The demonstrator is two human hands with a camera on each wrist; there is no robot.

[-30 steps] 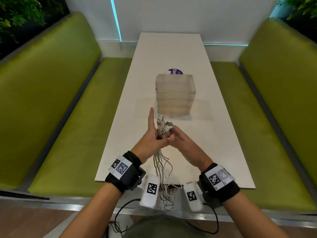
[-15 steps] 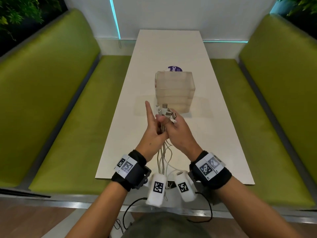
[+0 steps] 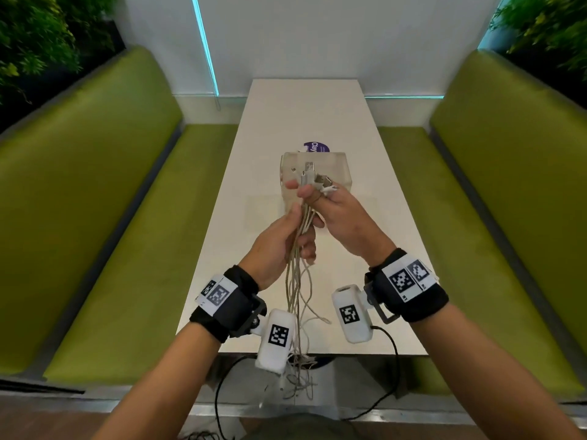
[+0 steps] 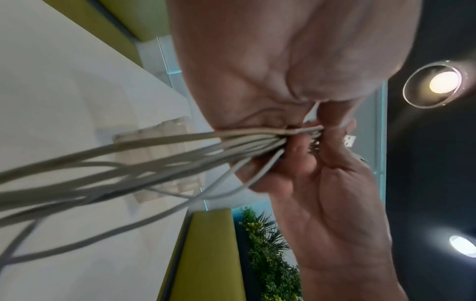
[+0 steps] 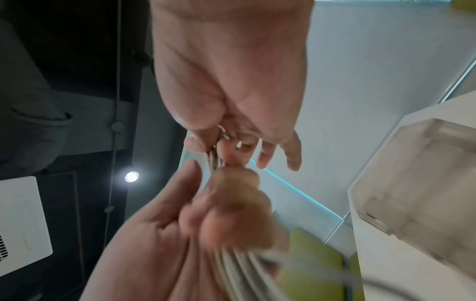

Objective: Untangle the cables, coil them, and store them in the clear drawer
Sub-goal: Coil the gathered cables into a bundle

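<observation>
A bundle of several white cables [image 3: 297, 274] hangs upright above the near half of the white table [image 3: 305, 112]. My right hand [image 3: 320, 198] pinches the bundle near its top, just under the USB plugs [image 3: 313, 177]. My left hand [image 3: 297, 236] is curled round the strands lower down. The loose ends dangle in a tangle past the table's front edge. In the left wrist view the cables [image 4: 154, 163] fan out from the fingers. The clear drawer box [image 3: 336, 168] stands on the table behind the plugs; I cannot tell whether a drawer is open. The right wrist view shows the drawer box [image 5: 422, 187] at the right.
A purple round sticker [image 3: 316, 147] lies on the table behind the box. Green benches [image 3: 133, 217] run along both sides. Black wrist-camera leads [image 3: 389, 369] hang below the table's front edge.
Both hands have risen with the bundle. My right hand has moved up to just below the plugs. My left hand, its forefinger straight before, now curls round the strands lower down.
</observation>
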